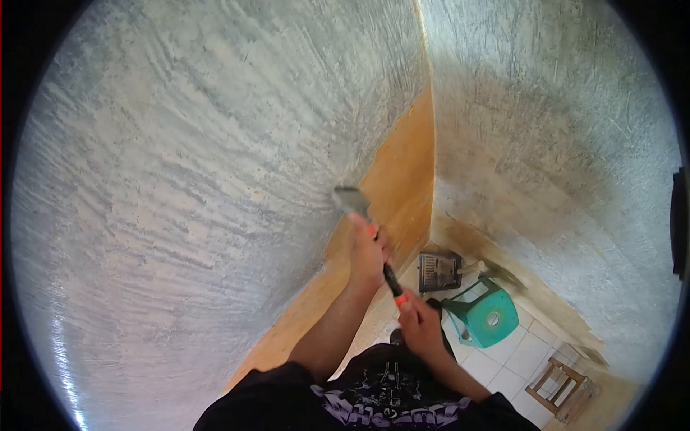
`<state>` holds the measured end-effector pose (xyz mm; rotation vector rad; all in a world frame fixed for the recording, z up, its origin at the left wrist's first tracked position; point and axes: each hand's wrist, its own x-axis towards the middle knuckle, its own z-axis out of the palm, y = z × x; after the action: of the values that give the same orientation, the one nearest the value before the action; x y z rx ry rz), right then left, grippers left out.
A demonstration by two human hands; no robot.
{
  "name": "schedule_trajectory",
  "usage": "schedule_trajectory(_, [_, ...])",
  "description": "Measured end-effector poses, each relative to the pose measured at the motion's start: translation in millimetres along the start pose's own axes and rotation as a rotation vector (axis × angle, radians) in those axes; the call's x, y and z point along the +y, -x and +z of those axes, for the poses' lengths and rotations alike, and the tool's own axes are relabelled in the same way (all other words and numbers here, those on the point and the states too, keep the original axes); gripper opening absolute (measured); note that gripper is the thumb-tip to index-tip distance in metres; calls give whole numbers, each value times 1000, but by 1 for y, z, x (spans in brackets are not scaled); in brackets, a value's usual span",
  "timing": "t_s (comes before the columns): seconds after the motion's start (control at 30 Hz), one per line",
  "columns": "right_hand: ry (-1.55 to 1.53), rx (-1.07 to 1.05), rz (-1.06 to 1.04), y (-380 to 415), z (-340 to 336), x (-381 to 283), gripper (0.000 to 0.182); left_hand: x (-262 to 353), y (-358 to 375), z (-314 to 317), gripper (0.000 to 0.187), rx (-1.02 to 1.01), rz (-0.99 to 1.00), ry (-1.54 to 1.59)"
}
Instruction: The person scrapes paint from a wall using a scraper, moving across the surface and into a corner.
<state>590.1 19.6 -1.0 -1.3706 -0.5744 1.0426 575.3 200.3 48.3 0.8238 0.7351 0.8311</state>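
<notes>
Both of my hands hold one long-handled scraper point(352, 199) with a flat grey blade and a black and orange handle. My left hand point(369, 251) is wrapped round the upper handle, just below the blade. Lower down, my right hand point(418, 323) grips the handle's end by an orange band. The blade is against or very close to the rough grey wall point(215, 179), near the edge of an orange-painted patch point(399, 165). Slight blur covers the blade and the left hand's fingers.
A second rough wall point(532, 129) meets the first at a corner on the right. Below stand a dark slatted crate point(440, 271), a green plastic stool point(496, 317) and a small wooden stool point(557, 386) on the white tiled floor point(503, 355).
</notes>
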Motion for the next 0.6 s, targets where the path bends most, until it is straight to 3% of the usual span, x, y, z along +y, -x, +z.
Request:
schedule_trajectory(0.07, [-86,-16,82,-8,-7,-14,39,3,2,5,54,15,-2,11])
schedule_trajectory(0.1, [34,9,-9,-3,-6,-8,39,5,-1,11,54,8,7,20])
schedule_trajectory(0.17, [-8,-3,-11,8,0,-10,39,4,8,2,54,10,-11,25])
schedule_trajectory(0.6, [-47,-31,71,-3,-4,-15,41,0,-5,6,53,15,-7,0])
